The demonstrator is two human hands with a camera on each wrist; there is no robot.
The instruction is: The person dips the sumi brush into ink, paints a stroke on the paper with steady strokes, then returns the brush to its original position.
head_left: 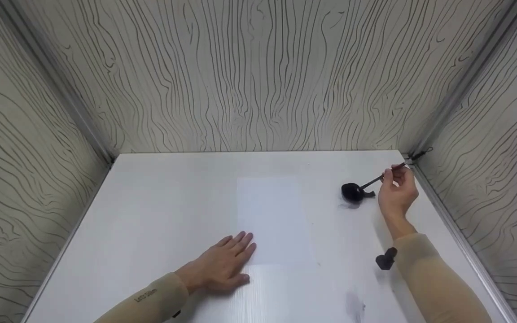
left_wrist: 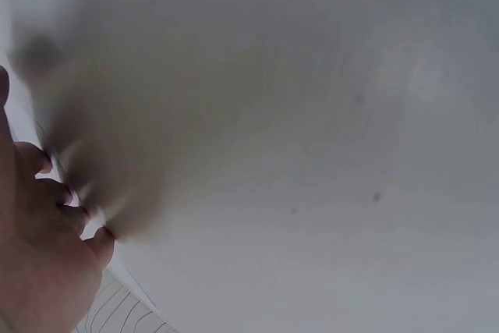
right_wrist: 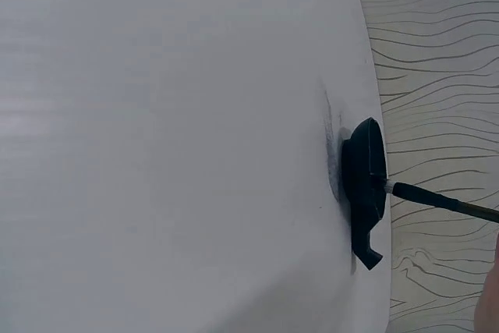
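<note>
Brush (right_wrist: pixel 437 196) in right wrist view looks slim and dark, with silvery collar, its lower end reaching into black dish (right_wrist: pixel 362 169); a grey smear (right_wrist: pixel 332 163) lies just beside. Left wrist view shows small specks (left_wrist: pixel 376 197) on the white table (left_wrist: pixel 312 278), and left hand (left_wrist: pixel 43 263). Head view adds paper (head_left: pixel 276 211), touched by its straight fingers, and right hand (head_left: pixel 398 190), which pinches the brush, right of paper; left sleeve (head_left: pixel 148 296) seems to read "Let's Slim".
</note>
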